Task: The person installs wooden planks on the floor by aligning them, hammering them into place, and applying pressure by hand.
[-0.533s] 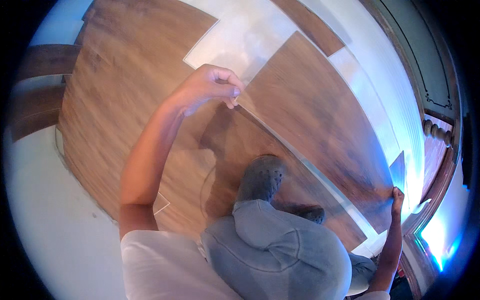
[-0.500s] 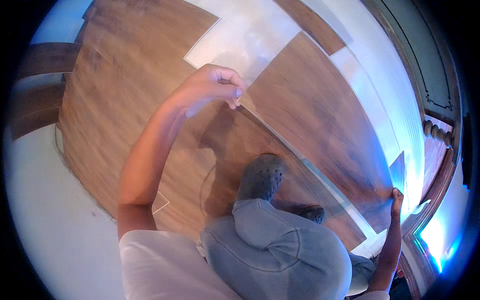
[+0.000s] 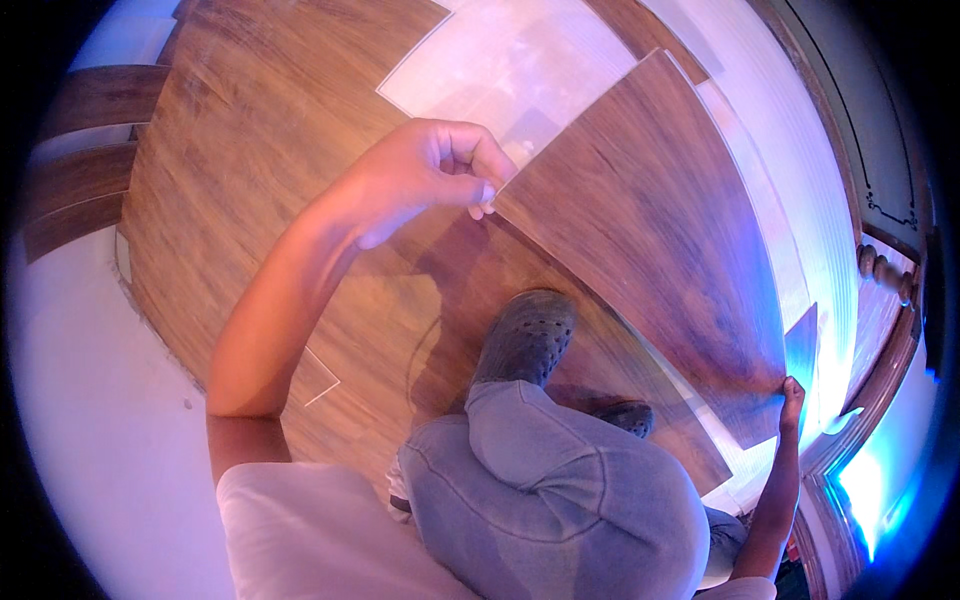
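Observation:
A wide, dark brown wood-look flooring plank (image 3: 645, 215) spans from my left hand to my right hand, slightly tilted. At its near left corner, the thumb and fingers of my left hand (image 3: 440, 175) pinch the edge. My right hand (image 3: 792, 402) is closed round the corner at its far right end. Along its near side lie laid wood-look planks (image 3: 270, 200), with a narrow pale strip of subfloor showing between at the right. My feet, in dark perforated clogs (image 3: 532, 330), stand on the laid planks.
Pale bare subfloor (image 3: 490, 75) shows beyond the plank. Another brown plank (image 3: 630, 35) lies at the far side. Loose planks (image 3: 85, 155) rest at the left on white floor. Dark wooden furniture (image 3: 890, 390) and a bright blue-white light (image 3: 865, 490) are on the right.
The held plank has tilted and shifted toward the laid planks, and the pale gap along its near side looks narrower. My left hand has moved slightly right with its corner.

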A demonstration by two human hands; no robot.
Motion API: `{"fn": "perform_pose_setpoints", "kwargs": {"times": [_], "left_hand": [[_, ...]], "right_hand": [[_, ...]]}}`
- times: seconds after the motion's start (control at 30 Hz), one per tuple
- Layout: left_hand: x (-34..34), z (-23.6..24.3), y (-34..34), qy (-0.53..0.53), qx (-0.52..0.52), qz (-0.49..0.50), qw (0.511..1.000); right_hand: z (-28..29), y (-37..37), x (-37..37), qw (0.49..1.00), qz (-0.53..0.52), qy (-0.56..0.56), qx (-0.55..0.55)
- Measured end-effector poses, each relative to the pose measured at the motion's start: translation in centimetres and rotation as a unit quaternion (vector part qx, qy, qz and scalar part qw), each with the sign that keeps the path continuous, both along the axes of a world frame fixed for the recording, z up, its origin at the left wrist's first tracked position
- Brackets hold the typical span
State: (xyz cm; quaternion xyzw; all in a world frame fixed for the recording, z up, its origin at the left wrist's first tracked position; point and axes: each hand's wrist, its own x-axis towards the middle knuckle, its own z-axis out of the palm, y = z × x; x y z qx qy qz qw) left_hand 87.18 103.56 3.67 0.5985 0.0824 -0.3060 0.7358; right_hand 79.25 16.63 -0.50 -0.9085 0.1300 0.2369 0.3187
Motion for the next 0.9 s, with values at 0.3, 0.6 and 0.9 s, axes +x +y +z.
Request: {"fn": "perform_pose_setpoints", "kwargs": {"times": [0.3,0.6,0.9], "left_hand": [[-1.2,0.6,-0.5,0.0,-0.008,0.005,1.0],[-2.2,-0.7,-1.0,0.001,0.0,0.063,0.998],[-1.9,-0.4,0.1,0.004,0.06,0.008,0.998]], "right_hand": [[-0.8,-0.4,-0.4,1.0,-0.013,-0.01,-0.002],[-0.5,0.1,-0.1,1.0,-0.003,0.008,0.0],[-0.1,0.9,-0.3,1.0,0.014,0.013,-0.021]]}}
